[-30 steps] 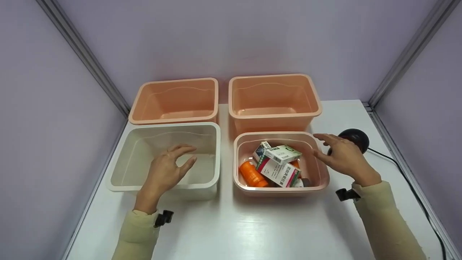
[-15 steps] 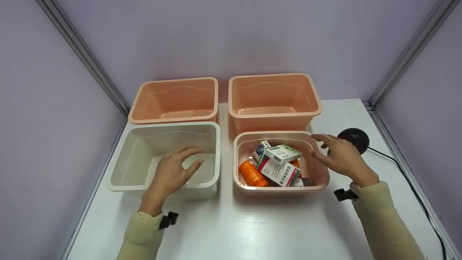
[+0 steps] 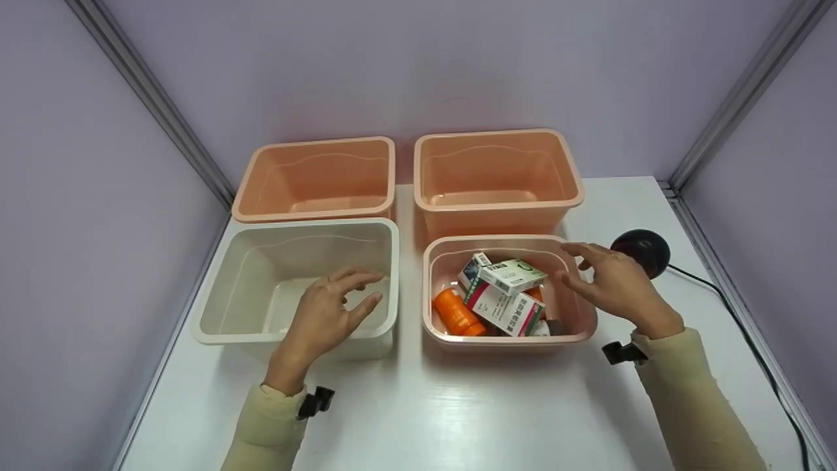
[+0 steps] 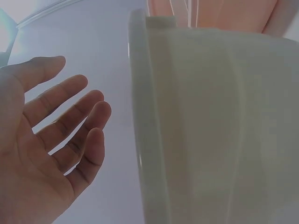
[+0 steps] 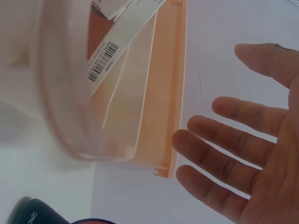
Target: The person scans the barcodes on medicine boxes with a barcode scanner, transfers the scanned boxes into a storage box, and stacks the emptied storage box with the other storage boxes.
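My left hand (image 3: pixel 327 311) hovers over the front right part of a whitish bin (image 3: pixel 222 339), fingers loosely bent and holding nothing. In the left wrist view the palm and fingers of that hand (image 4: pixel 51 130) stand apart from the bin's rim. My right hand (image 3: pixel 611 278) hangs by the right rim of a pink bin (image 3: pixel 431 288), its fingers relaxed and holding nothing. Inside the pink bin lie an orange bottle (image 3: pixel 456 313), a white-green box (image 3: pixel 513 275), a white box with a pink stripe (image 3: pixel 507 311) and other partly hidden packages.
Two orange bins, a left one (image 3: pixel 314 216) and a right one (image 3: pixel 497 206), stand behind against the wall. A round black device (image 3: pixel 642 252) with a cable (image 3: pixel 732 313) sits on the white table (image 3: pixel 451 418) beyond my right hand.
My left hand has shifted to the right over the whitish bin. The right hand has moved only slightly left. The bins and their contents look the same.
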Demonstrator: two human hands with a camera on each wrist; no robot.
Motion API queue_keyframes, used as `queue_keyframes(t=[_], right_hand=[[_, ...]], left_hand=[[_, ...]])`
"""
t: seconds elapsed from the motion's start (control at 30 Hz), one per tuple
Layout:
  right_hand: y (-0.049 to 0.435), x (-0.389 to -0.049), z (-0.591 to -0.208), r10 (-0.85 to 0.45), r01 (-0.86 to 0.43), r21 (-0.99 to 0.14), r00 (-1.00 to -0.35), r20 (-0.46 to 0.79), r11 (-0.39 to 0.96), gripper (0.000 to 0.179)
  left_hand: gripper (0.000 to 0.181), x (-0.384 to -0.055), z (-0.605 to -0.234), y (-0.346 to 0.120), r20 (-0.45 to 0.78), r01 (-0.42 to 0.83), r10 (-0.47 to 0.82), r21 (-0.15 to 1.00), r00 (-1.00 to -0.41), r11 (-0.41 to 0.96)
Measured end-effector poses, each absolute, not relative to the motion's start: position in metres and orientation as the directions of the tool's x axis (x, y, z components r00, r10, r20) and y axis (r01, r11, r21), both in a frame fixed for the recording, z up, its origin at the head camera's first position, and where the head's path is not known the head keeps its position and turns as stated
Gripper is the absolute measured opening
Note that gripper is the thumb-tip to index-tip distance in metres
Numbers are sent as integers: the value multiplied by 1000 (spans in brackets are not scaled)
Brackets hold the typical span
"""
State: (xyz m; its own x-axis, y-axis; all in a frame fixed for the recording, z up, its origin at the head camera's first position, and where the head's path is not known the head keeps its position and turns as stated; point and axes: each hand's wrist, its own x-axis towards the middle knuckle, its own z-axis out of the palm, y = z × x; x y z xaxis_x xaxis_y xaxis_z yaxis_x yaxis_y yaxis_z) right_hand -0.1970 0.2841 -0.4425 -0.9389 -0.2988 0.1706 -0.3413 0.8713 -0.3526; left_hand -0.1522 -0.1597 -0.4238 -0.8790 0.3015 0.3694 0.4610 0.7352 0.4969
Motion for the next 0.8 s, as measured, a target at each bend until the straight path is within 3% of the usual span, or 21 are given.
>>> queue_keyframes(t=[0.47, 0.8], right_hand=[[280, -195, -447, -312, -358, -355, -933, 181, 863, 56], [276, -197, -451, -323, -380, -366, -923, 208, 850, 45]], left_hand=[[27, -147, -425, -146, 371, 484, 325, 517, -870, 706], [25, -147, -427, -136, 368, 492, 336, 534, -867, 687]])
